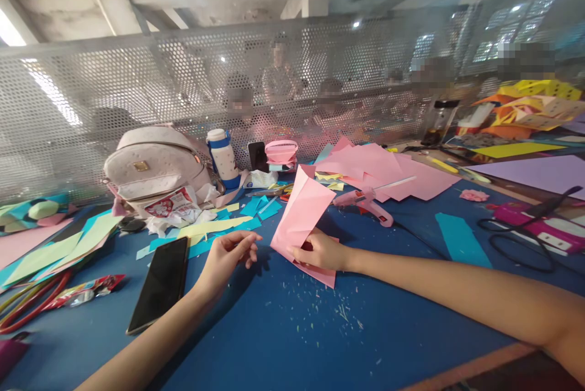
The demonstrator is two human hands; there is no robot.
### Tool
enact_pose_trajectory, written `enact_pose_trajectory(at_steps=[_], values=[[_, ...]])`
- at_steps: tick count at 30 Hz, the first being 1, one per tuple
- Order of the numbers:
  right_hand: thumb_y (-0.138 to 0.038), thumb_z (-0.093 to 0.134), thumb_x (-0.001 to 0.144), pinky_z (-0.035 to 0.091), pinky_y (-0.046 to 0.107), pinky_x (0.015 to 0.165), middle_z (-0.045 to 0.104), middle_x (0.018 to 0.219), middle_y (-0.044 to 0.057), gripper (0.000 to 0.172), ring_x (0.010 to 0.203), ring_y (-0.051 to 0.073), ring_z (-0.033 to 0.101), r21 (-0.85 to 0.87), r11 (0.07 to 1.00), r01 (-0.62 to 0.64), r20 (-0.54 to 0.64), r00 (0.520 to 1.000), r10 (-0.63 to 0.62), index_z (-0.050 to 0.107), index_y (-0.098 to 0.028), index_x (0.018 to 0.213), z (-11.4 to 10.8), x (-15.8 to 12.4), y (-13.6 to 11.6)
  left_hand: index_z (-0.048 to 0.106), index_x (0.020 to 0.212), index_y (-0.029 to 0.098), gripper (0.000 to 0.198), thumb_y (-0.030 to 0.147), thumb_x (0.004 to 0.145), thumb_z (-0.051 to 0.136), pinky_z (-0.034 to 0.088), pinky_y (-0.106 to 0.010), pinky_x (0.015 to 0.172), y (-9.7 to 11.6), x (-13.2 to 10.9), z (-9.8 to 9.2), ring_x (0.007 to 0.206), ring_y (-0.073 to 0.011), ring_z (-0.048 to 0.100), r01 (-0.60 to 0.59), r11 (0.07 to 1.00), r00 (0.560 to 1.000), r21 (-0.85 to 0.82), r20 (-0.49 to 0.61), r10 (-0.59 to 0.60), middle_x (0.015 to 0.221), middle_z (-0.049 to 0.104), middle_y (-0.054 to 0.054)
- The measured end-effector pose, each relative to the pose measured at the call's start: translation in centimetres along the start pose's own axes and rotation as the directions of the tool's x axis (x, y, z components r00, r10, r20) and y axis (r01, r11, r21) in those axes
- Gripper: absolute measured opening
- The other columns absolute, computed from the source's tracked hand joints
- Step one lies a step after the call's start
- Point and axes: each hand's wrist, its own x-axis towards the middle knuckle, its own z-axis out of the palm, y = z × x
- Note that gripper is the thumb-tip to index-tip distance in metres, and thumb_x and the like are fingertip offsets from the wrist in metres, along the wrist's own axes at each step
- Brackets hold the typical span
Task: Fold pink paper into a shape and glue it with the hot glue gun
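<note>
My right hand (323, 251) is closed on a folded sheet of pink paper (304, 205), thumb in front, holding it up just above the blue table (256, 342). One flap of the sheet stands tall and another hangs beneath my fingers. To its left, my left hand (233, 250) is loosely closed, the thumb close to the index finger, and nothing shows in it. A black phone (159, 281) lies beside my left forearm. Behind the right hand, a pink glue gun (365, 202) rests on the table.
Pink sheets (384, 169) are piled behind the glue gun. Blue paper strips (262, 207) and small scraps lie about. A backpack (158, 162) and a white bottle (223, 156) stand before a perforated metal screen (183, 86). A magenta power strip (530, 226) with a black cable lies right.
</note>
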Motion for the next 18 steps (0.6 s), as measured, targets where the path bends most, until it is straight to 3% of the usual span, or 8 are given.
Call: enact_pose_trajectory(at_steps=[6, 11, 14, 16, 17, 18], values=[[-0.024, 0.050, 0.086, 0.040, 0.025, 0.057, 0.051, 0.056, -0.002, 0.026, 0.057, 0.012, 0.046, -0.020, 1.000, -0.012, -0.014, 1.000, 0.012, 0.047, -0.019, 0.060, 0.1, -0.1, 0.3, 0.073, 0.071, 0.013, 0.023, 0.033, 0.065, 0.083, 0.048, -0.019, 0.053, -0.2, 0.0, 0.0, 0.056, -0.0093, 0.058, -0.013, 0.999, 0.999, 0.035, 0.041, 0.012, 0.063, 0.067, -0.002], [-0.026, 0.049, 0.087, 0.040, 0.025, 0.057, 0.051, 0.057, -0.002, 0.029, 0.056, 0.012, 0.045, -0.032, 0.999, -0.016, -0.011, 1.000, 0.015, 0.046, -0.019, 0.059, 0.2, -0.1, 0.6, 0.059, 0.056, 0.015, 0.032, 0.036, 0.064, 0.083, 0.041, -0.016, 0.041, 0.2, -0.2, 0.5, 0.039, -0.0066, 0.051, 0.031, 0.998, 0.996, 0.052, 0.082, -0.035, 0.045, 0.059, 0.002], [-0.027, 0.051, 0.085, 0.042, 0.026, 0.060, 0.051, 0.060, -0.001, 0.026, 0.059, 0.012, 0.046, -0.046, 0.999, -0.009, -0.025, 1.000, 0.008, 0.046, -0.019, 0.061, 0.2, 0.0, 0.6, 0.059, 0.054, 0.015, 0.039, 0.045, 0.061, 0.084, 0.038, -0.018, 0.035, 1.4, -1.0, 0.5, 0.033, -0.0079, 0.048, 0.090, 0.994, 0.973, 0.061, 0.206, -0.101, 0.042, 0.057, 0.002], [-0.029, 0.051, 0.085, 0.043, 0.027, 0.064, 0.053, 0.062, -0.001, 0.025, 0.063, 0.014, 0.048, -0.053, 0.999, 0.000, -0.026, 1.000, -0.001, 0.047, -0.019, 0.063, 0.1, 0.0, 0.5, 0.066, 0.056, 0.014, 0.040, 0.049, 0.055, 0.086, 0.043, -0.025, 0.036, 2.8, -1.8, 0.0, 0.034, -0.0139, 0.054, 0.184, 0.977, 0.891, 0.106, 0.402, -0.211, 0.047, 0.062, -0.003], [-0.030, 0.051, 0.085, 0.044, 0.028, 0.066, 0.053, 0.063, 0.000, 0.025, 0.065, 0.014, 0.049, -0.055, 0.998, 0.003, -0.023, 1.000, -0.004, 0.048, -0.019, 0.064, 0.1, 0.0, 0.3, 0.072, 0.064, 0.016, 0.038, 0.051, 0.059, 0.083, 0.049, -0.028, 0.042, 3.5, -2.2, -0.4, 0.042, -0.0175, 0.061, 0.274, 0.945, 0.743, 0.182, 0.584, -0.328, 0.055, 0.066, -0.006], [-0.030, 0.050, 0.086, 0.044, 0.028, 0.068, 0.053, 0.063, 0.000, 0.025, 0.068, 0.015, 0.050, -0.056, 0.998, 0.005, -0.020, 1.000, -0.006, 0.048, -0.019, 0.064, 0.0, 0.0, 0.2, 0.077, 0.074, 0.017, 0.039, 0.054, 0.065, 0.079, 0.054, -0.033, 0.050, 4.2, -2.7, -1.0, 0.052, -0.0221, 0.066, 0.327, 0.901, 0.557, 0.284, 0.713, -0.426, 0.065, 0.071, -0.009]])
